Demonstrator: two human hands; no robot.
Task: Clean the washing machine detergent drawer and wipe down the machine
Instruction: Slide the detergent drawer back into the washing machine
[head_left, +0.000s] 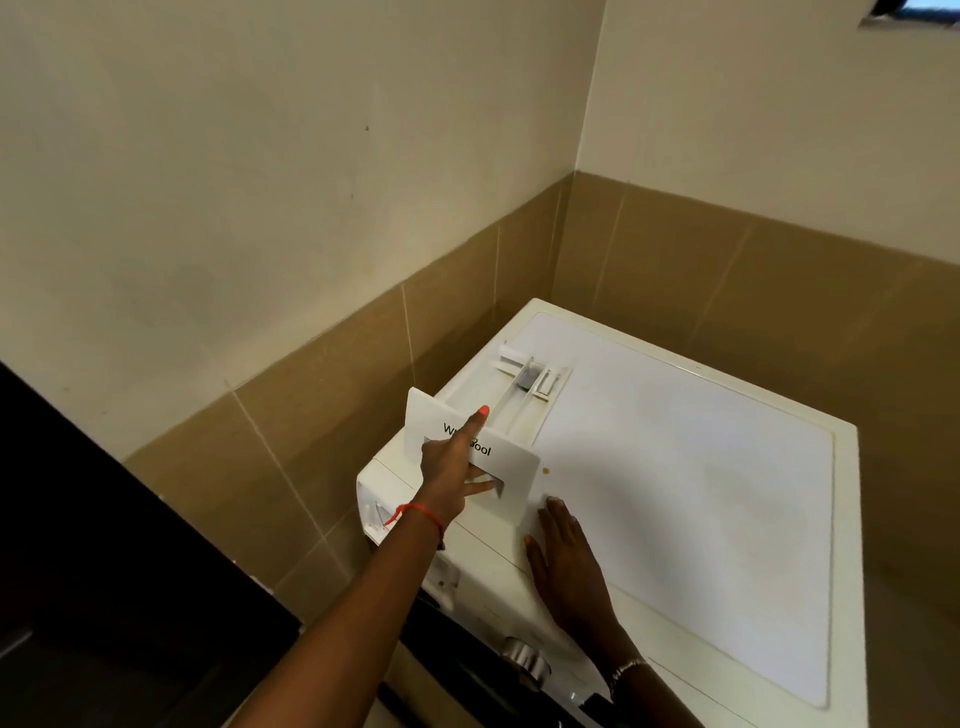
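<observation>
The white detergent drawer lies on top of the white washing machine, along its left side, with its front panel facing me. My left hand grips that panel: fingers sit in the handle recess and the index finger lies up over the brand lettering. My right hand rests flat, fingers apart, on the machine's top near the front edge, just right of the drawer panel. The drawer's compartments and a grey insert show at its far end.
A small brown spot marks the lid beside the drawer panel. The machine's control knob is on the front below my right wrist. Tiled walls close in behind and left; a dark cabinet stands at the left.
</observation>
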